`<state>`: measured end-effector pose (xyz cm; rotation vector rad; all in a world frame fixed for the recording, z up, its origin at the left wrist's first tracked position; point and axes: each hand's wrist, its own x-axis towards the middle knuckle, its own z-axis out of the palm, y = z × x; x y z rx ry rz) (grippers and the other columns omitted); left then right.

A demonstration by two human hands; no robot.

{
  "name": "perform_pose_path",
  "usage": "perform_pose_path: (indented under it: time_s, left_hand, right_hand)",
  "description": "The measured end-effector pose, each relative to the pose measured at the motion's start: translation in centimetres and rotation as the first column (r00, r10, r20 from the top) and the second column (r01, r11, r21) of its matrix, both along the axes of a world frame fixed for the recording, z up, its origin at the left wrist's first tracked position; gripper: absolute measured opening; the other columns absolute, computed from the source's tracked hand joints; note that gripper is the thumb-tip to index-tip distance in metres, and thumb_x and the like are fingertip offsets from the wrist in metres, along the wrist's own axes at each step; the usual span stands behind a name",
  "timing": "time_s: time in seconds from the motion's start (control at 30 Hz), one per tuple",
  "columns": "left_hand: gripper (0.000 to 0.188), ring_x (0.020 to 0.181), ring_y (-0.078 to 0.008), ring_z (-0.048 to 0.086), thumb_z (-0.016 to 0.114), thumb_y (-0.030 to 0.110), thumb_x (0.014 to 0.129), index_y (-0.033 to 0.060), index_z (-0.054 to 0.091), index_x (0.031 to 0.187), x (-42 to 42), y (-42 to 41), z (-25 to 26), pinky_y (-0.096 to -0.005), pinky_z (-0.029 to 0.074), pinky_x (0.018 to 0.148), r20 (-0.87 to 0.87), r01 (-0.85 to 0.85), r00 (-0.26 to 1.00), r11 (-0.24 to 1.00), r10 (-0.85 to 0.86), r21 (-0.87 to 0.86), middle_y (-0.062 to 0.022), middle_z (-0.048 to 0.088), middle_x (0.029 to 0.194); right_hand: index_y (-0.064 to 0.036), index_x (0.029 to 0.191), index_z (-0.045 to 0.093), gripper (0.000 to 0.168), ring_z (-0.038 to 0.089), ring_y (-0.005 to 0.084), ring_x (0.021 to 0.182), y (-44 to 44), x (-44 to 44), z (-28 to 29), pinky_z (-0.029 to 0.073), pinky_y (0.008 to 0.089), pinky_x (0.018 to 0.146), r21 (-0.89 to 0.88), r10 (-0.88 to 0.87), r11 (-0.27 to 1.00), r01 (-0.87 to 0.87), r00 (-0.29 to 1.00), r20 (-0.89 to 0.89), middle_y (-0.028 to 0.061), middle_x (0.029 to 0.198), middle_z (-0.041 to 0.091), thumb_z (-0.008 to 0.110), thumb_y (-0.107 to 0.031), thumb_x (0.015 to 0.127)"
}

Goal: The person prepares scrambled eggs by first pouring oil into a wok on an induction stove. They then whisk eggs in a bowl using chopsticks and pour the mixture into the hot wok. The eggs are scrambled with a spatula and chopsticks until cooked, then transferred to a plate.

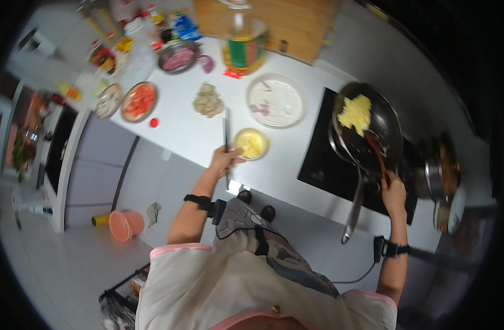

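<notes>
With my right hand (394, 193) I grip a wooden spatula (376, 150), its head against the yellow scrambled egg (355, 113) in the dark frying pan (386, 121). The pan stands on a black cooktop (318, 165), its metal handle pointing towards me. My left hand (225, 160) holds a pair of chopsticks (226, 132), which look blurred, and its fingers touch the rim of a small bowl (265, 153). Yellow egg or a similar food (250, 144) lies in that bowl. Whether the hand also grips the bowl, I cannot tell.
A white plate (293, 86) with purple bits, a pile of pale pieces (208, 100), a plate of chopped tomato (139, 101), a metal bowl of pink food (178, 57) and an oil bottle (243, 49) stand on the counter. Pots (433, 177) stand right of the pan.
</notes>
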<state>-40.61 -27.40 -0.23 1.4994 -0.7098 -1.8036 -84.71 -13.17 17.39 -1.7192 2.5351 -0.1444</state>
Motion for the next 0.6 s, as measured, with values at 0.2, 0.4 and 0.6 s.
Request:
perform_pose_path:
  time_s: [0.2, 0.4, 0.6]
  left_hand:
    - [0.032, 0.042, -0.0102, 0.050, 0.069, 0.022, 0.081, -0.0010, 0.056, 0.098, 5.1, 1.2, 3.1, -0.0230, 0.032, 0.034, 0.323, -0.273, 0.888, 0.941, 0.327, -0.203, -0.0018, 0.053, 0.063]
    - [0.027, 0.040, -0.0132, 0.047, 0.046, 0.025, 0.093, 0.0015, 0.056, 0.100, 27.8, -3.7, 0.7, -0.0266, 0.034, 0.033, 0.252, -0.657, 0.652, 0.698, 0.715, -0.285, -0.0045, 0.051, 0.060]
    - [0.023, 0.041, -0.0157, 0.052, 0.051, 0.025, 0.091, 0.0021, 0.052, 0.093, 46.8, -14.9, -4.0, -0.0238, 0.031, 0.033, 0.055, -0.855, 0.481, 0.482, 0.875, -0.190, -0.0061, 0.054, 0.067]
  right_hand:
    - [-0.001, 0.116, 0.055, 0.035, 0.056, 0.0382, 0.097, 2.4, -0.9, 1.4, 0.045, 0.0405, 0.083, -0.152, -0.043, 0.988, 0.034, 0.997, -0.060, 0.0226, 0.107, 0.056, 0.058, -0.010, 0.082]
    - [-0.002, 0.121, 0.053, 0.034, 0.060, 0.0251, 0.089, 2.1, 0.5, 2.5, 0.047, 0.0322, 0.075, -0.478, -0.097, 0.874, 0.093, 0.995, 0.017, 0.0171, 0.111, 0.058, 0.055, -0.013, 0.088]
    - [0.002, 0.116, 0.054, 0.032, 0.061, 0.0279, 0.092, -1.3, 5.8, 1.9, 0.046, 0.0337, 0.082, -0.479, -0.346, 0.843, 0.245, 0.929, -0.133, 0.0184, 0.106, 0.062, 0.056, -0.013, 0.088]
